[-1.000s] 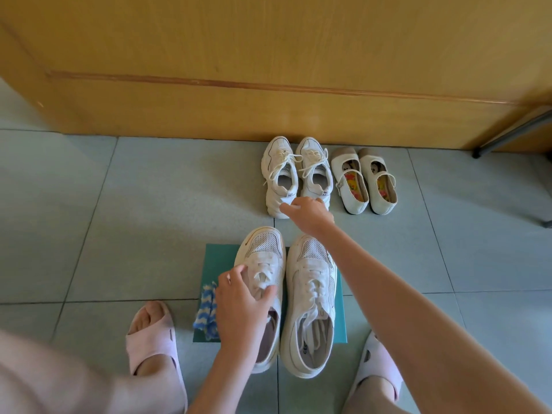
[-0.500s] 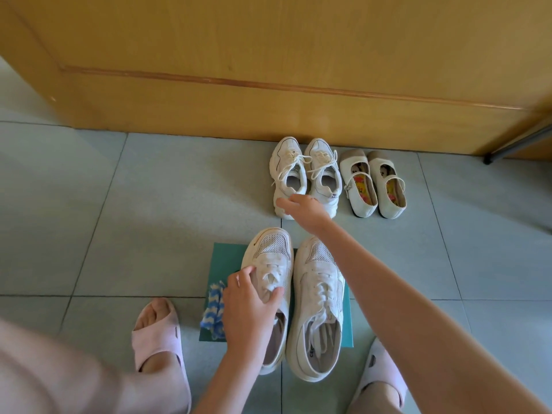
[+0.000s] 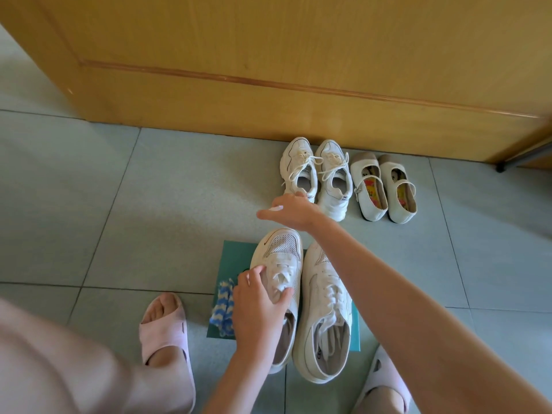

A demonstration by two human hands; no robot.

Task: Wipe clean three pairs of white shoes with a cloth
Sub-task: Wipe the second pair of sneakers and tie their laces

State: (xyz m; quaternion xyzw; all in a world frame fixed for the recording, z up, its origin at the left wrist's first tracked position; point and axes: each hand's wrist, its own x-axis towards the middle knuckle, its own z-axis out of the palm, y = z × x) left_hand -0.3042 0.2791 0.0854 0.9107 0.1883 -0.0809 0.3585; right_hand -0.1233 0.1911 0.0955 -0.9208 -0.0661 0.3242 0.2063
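Three pairs of white shoes stand on the tiled floor. The near pair of large sneakers sits on a teal mat. My left hand grips the left near sneaker over its laces, fingers and thumb curled on the upper. The right near sneaker lies beside it, under my right forearm. A blue-and-white cloth lies on the mat just left of my left hand. My right hand reaches to the far laced sneakers, fingertips touching the left one's heel, thumb spread out. Strapped flats stand to their right.
A wooden door panel rises just behind the far shoes. My feet in pink slippers flank the mat, the other slipper at lower right. A dark metal leg touches the floor at far right.
My right hand has shifted a little left along the far sneakers' heels and its thumb has spread out. My left hand stays on the near left sneaker.
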